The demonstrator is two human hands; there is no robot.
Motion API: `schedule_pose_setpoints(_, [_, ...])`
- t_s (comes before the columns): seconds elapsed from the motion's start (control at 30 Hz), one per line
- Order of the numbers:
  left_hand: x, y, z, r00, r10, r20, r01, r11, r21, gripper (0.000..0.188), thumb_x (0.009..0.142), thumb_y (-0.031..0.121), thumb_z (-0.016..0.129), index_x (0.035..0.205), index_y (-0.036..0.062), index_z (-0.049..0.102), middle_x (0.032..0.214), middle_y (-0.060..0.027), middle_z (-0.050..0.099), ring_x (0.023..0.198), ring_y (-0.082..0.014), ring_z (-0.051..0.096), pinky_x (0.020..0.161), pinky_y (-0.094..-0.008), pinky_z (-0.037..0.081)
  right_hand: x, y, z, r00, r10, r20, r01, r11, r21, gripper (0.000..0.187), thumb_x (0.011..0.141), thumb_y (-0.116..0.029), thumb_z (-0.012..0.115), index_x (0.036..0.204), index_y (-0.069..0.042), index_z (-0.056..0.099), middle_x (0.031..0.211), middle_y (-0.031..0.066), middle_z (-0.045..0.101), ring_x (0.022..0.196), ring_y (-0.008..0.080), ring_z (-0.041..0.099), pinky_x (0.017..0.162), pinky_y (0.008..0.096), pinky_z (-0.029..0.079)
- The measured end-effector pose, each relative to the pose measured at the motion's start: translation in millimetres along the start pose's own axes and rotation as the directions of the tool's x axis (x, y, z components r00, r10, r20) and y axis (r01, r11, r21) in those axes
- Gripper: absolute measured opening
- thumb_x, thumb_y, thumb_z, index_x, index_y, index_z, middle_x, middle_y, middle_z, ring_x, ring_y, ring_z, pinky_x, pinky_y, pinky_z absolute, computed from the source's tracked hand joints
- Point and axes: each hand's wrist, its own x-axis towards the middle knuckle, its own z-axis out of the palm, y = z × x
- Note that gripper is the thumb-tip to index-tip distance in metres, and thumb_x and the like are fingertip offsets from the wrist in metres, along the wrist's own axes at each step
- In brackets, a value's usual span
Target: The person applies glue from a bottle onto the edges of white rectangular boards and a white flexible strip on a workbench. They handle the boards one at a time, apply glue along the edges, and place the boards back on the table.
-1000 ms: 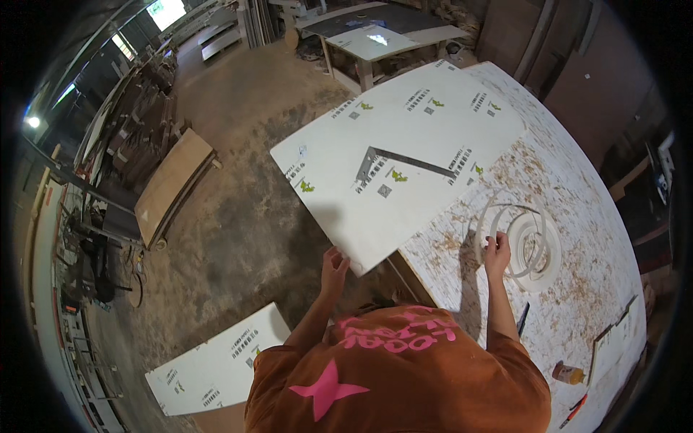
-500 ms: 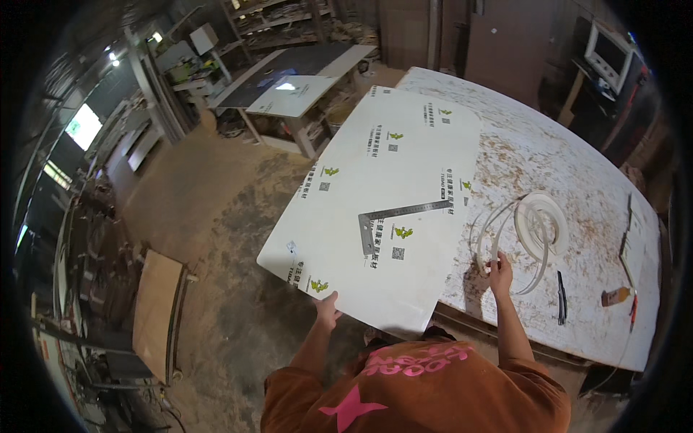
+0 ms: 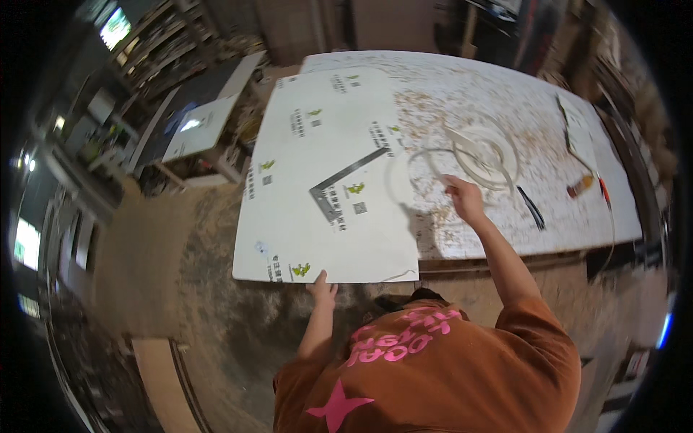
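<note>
My left hand (image 3: 323, 289) grips the near edge of a large white board (image 3: 303, 224), thumb on top and fingers hidden below. On the board lies a metal try square (image 3: 328, 206). To the right, above the table, my right hand (image 3: 463, 196) is closed in a pinch on a pale, thin strip of edge banding (image 3: 434, 166). That strip curves in loose loops to its coil (image 3: 485, 160), which lies on the table just beyond the hand. The hand's motion blurs the strip's end.
The white worktable (image 3: 447, 249) is strewn with wood shavings. On its right side lie a black slender tool (image 3: 531, 208), a small amber bottle (image 3: 580, 186) and a red-handled tool (image 3: 605, 191). A second table (image 3: 195, 130) stands at the far left; a plywood panel (image 3: 164, 382) is at lower left.
My view has turned, so the board and table appear rotated counterclockwise and shifted left. The loops of banding have changed shape. Both hands keep their holds.
</note>
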Motion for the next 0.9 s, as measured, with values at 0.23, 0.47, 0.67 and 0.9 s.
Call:
schedule_pose_setpoints(0.23, [-100.2,4.3,7.9,0.908,0.308,0.284,-0.367,0.912,0.184,0.065,0.088,0.028,0.062,0.141,0.0162,0.026,0.134,-0.0084,0.043,0.121,-0.0241,0.044,0.097,-0.0406,0.037,-36.6,-90.4,-3.2,0.763,-0.432,0.481,0.523,0.85,-0.066,0.036,0.074,-0.01,0.056,0.105,-0.024,0.068,0.075,0.0008,0.065,0.067,0.0171,0.06,0.073,0.0405,0.039])
schedule_pose_setpoints(0.47, [-124.6,42.0,105.5,0.854,0.052,0.517,-0.025,0.998,-0.059,0.036,0.094,0.036,0.051,0.124,0.0161,0.051,0.078,0.0049,0.049,0.065,-0.008,0.046,0.06,-0.0279,0.041,-78.8,-116.5,5.7,0.583,-0.626,0.518,0.677,0.727,0.116,0.036,0.077,-0.016,0.056,0.112,-0.021,0.061,0.081,0.004,0.065,0.072,0.0178,0.063,0.074,0.0387,0.039])
schedule_pose_setpoints(0.67, [-134.4,171.9,98.5,0.752,0.632,0.186,-0.42,0.677,-0.604,0.04,0.096,0.019,0.049,0.133,0.0079,0.041,0.067,0.0066,0.032,0.052,0.0002,0.031,0.045,-0.0149,0.031,-54.7,-31.3,-14.4,0.737,-0.396,0.547,0.402,0.908,0.116,0.029,0.078,-0.022,0.062,0.107,-0.025,0.065,0.089,0.0015,0.068,0.072,0.0166,0.064,0.074,0.0402,0.04])
schedule_pose_setpoints(0.9, [-144.6,226.7,56.0,0.617,0.768,-0.172,-0.755,0.516,-0.405,0.024,0.097,0.022,0.052,0.077,0.0153,0.04,0.061,0.0072,0.029,0.049,-0.0027,0.026,0.043,-0.0194,0.026,-11.1,65.7,-67.3,0.932,-0.254,0.258,0.317,0.917,-0.244,0.02,0.067,-0.017,0.073,0.086,-0.017,0.065,0.088,0.0006,0.064,0.101,0.0246,0.057,0.09,0.0493,0.037])
